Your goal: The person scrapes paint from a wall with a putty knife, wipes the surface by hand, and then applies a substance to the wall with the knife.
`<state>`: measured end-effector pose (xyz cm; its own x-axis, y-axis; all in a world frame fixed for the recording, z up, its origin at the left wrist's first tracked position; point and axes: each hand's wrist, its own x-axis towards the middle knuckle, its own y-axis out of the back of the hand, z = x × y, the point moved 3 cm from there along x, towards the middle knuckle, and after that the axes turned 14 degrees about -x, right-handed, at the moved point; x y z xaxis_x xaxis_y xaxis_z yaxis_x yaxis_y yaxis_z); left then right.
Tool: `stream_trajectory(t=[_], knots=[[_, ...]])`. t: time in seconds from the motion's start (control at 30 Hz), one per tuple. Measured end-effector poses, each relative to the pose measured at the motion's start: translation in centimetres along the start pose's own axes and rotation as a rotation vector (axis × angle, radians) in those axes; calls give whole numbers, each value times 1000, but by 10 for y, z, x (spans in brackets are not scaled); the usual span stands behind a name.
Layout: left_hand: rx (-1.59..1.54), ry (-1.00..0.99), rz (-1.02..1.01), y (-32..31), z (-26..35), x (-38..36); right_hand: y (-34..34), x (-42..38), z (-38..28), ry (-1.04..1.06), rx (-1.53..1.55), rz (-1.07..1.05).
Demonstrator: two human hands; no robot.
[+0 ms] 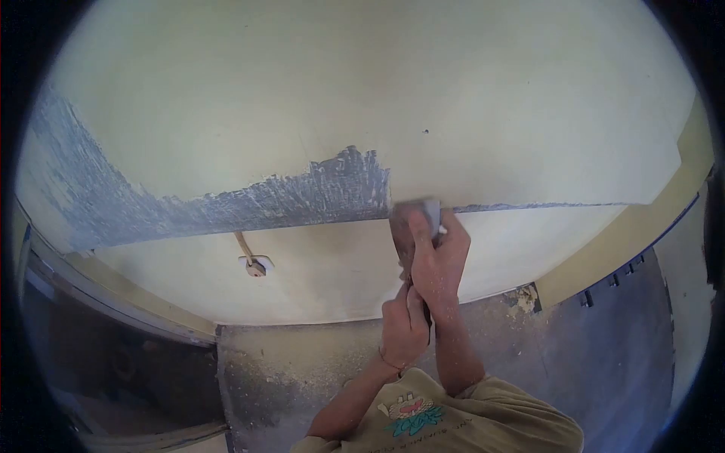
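Note:
A scraper (402, 235) with a broad flat blade is pressed to the wall, at the edge between cream paint and a scraped grey-blue band (302, 198). My right hand (438, 264) is closed around the scraper near its blade, the thumb lying along the blade. Lower down, my left hand (404, 332) grips the dark handle, of which only a short piece shows beside the wrist. A small pale piece, perhaps a paint flake, shows by my right fingers. The blade's upper edge is somewhat blurred.
A cable runs down the lower wall to a socket (257, 266). Paint flakes lie over the grey floor (302, 377). At the left is a dark framed opening (121, 355); a yellowish frame (604, 249) stands at the right. The wall (483, 90) has a small hole.

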<state>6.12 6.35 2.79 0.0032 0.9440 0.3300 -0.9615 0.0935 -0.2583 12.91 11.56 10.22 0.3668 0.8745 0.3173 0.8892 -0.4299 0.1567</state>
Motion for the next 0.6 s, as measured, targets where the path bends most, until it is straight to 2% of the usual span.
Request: stream_trajectory(t=[0.07,0.1,0.17,0.2,0.27,0.3,0.37,0.4,0.53,0.6], knots=[[44,-108,-61,1,19,17,-2,13,-36,288,10,60],[45,-87,-62,-2,21,8,3,8,-57,32,31,-58],[-103,-91,-15,-10,28,9,10,3,-52,47,-5,-19],[-115,-44,-17,-10,1,-2,13,-2,-34,65,11,-25],[-94,-69,13,-10,-13,-13,13,-5,11,28,-62,-8],[-93,-46,42,-13,-10,-16,14,-4,7,33,-64,-8],[-110,35,25,-15,-7,-17,17,-9,4,-83,-10,-77],[-114,109,3,-15,-4,-17,18,-9,6,-92,-15,-77],[-91,67,11,-17,-4,-18,15,-5,11,12,-52,-37],[-119,130,40,-15,-11,-20,14,-4,8,63,-26,-13]])
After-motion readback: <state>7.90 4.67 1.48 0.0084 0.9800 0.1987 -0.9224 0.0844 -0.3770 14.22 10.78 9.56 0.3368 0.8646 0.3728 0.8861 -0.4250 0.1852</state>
